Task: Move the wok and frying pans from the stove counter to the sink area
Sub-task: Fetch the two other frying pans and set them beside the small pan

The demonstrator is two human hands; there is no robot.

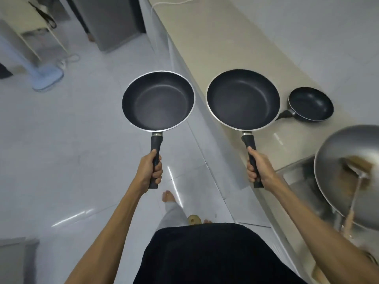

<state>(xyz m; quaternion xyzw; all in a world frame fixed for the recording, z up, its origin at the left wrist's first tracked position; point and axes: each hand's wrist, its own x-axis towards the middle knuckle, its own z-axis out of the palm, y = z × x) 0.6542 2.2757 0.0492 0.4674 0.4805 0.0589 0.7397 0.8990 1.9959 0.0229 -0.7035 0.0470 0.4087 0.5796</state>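
Observation:
My left hand grips the black handle of a dark non-stick frying pan, held level over the floor. My right hand grips the handle of a second, similar frying pan, which hovers over the beige counter edge. A smaller black frying pan lies on the counter to the right of it. At the far right a grey steel wok rests tilted in the metal sink, with a long-handled spatula lying in it.
White tiled floor stretches to the left. A pale blue fan base with a white cord stands at the far left, and a grey cabinet at the top. My bare feet and a small round object are on the floor below.

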